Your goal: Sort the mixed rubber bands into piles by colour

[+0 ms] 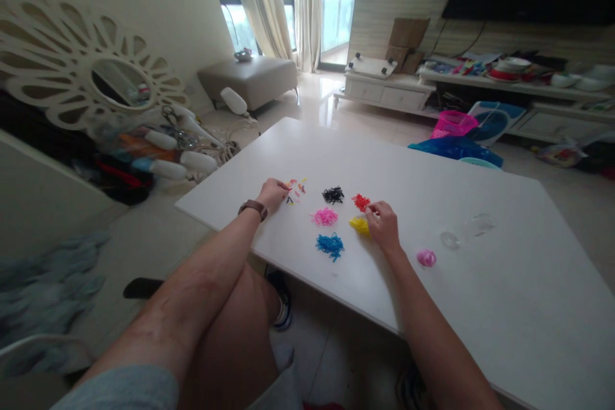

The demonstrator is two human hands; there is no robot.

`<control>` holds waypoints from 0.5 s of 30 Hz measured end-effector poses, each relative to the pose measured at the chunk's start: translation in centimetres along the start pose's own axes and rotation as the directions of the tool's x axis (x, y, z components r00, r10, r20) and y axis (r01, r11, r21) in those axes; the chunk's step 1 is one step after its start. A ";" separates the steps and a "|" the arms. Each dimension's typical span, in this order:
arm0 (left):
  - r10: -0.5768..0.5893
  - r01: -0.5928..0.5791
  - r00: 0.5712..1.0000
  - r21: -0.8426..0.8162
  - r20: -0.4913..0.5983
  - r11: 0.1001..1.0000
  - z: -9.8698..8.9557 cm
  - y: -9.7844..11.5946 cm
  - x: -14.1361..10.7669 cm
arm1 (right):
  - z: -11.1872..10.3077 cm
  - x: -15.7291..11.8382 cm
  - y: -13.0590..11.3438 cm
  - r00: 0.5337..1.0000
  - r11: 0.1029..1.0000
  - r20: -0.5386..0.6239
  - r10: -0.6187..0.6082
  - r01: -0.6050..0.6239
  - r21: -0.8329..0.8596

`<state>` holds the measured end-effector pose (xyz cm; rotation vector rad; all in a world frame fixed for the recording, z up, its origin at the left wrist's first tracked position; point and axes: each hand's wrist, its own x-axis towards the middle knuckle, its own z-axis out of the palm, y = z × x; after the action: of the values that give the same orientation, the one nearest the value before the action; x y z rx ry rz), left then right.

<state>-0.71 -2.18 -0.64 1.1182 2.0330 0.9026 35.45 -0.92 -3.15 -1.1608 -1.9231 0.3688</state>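
Your right hand [383, 225] was at the near right edge of the red pile [360, 202], its fingertips turned in toward your left side. The pile lay just beyond and to the left of those fingertips, so close that they seemed to meet its edge. It was a loose heap of tiny pieces with no one long axis to line up with. The yellow pile [358, 225] sat on the near side of the red one, tucked against the same hand and partly hidden by it. Of your two hands, the right was clearly the nearer to both. Its fingers were bent, with thumb and forefinger drawn close, but whether they gripped a piece you could not tell from this view.

Your left hand [273, 195] was over at the mixed scatter [302, 188], which spread out to the right of its fingertips. Those fingers were curled, and a bit of red showed right at the tips; whether it was pinched or lay on the table [307, 147] could not be told.

Between your hands stood the black pile [333, 195], farthest out, then the pink pile [325, 216], then the blue pile [330, 245] nearest your body. Off to the right of your right forearm lay a pink bundle [426, 258], with a clear jar [482, 224] and a clear disc [450, 241] beyond it.
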 end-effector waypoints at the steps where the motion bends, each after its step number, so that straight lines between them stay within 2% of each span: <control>1: 0.001 -0.001 1.000 -0.006 -0.001 1.000 0.0 0.0 0.1 | -0.1 0.0 -0.1 1.000 0.999 -0.011 -0.021 0.021 -0.027; 5: 0.004 -0.004 1.000 -0.041 -0.005 0.999 0.1 0.2 0.3 | -1.3 0.5 -0.9 0.997 0.993 0.013 -0.071 0.072 -0.094; 12: -0.008 0.009 1.000 -0.151 0.013 0.989 1.0 1.0 0.7 | -5.1 1.4 -3.4 0.988 0.985 0.142 -0.068 0.089 -0.147; 15: 0.036 -0.026 0.998 -0.195 0.047 0.981 1.7 1.6 0.6 | -6.8 1.2 -3.7 0.970 0.977 0.238 -0.048 0.095 -0.189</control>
<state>1.05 -0.54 -0.40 1.0571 1.8475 1.0537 38.26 -2.95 3.85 -1.2161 -2.2425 0.2874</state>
